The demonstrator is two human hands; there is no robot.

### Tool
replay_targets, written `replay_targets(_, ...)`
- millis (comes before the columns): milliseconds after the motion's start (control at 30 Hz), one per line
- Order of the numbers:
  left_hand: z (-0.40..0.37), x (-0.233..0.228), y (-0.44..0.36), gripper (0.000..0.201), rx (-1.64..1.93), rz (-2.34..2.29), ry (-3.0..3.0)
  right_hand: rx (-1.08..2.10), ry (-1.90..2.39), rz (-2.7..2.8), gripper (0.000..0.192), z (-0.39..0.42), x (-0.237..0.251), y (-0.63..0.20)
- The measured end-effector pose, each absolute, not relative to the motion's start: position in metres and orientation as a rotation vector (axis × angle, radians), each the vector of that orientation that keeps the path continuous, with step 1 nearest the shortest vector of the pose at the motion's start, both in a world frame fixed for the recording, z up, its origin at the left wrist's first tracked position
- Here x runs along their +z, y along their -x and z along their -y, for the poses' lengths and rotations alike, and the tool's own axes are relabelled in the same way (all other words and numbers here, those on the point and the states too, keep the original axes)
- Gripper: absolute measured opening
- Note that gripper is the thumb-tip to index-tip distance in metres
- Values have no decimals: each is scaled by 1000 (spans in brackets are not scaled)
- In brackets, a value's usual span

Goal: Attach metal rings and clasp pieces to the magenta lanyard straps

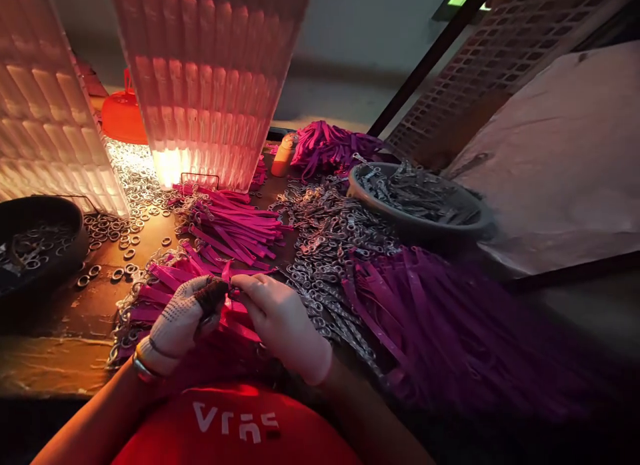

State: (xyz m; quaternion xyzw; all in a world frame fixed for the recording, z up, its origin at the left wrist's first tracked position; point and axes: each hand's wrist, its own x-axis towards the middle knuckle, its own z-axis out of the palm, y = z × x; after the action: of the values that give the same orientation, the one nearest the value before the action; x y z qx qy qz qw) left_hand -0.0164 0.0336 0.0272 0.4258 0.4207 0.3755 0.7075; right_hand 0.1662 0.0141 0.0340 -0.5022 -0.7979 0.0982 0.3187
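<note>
My left hand (177,321), in a dotted white glove with dark fingertips, is closed at the centre front. Just to its right, my right hand (285,321) in a plain pale glove pinches with thumb and forefinger. Between their fingertips a short piece of a magenta strap (227,271) sticks up; its lower part is hidden by my fingers. Below and behind my hands lie more magenta straps (157,278) with metal fittings at their left ends. Another bundle of magenta straps (240,225) lies a little farther back.
Loose metal rings (117,274) and a black bowl (75,218) are at left. Metal clasps (325,251) are heaped right of centre, beside a grey basin (430,235) of metal pieces. Long purple straps (425,318) cover the right front. Ribbed panels (210,85) stand by a red lamp (123,117).
</note>
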Motion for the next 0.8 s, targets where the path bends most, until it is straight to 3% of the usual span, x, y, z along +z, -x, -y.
replay_targets(233, -31, 35, 9, 38, 690, -1036, -1294, -70, 1473, 2311, 25, -8, 43, -167)
replay_targets(367, -36, 38, 12, 18, 716, -1107, -1859, -110, 1530, 2268, 21, -7, 45, -165)
replay_targets(500, -47, 29, 14, 24, 616, -1064, -1857, 14, 1601, 2248, 20, -4, 53, -166)
replay_targets(667, -40, 26, 4, 31, 639, -1141, -1806, 313, 1681, 2300, 38, 0, 57, -178)
replay_targets(800, -30, 26, 0, 32, 645, -1109, -1845, 272, 1768, 2387, 24, -1, 46, -181)
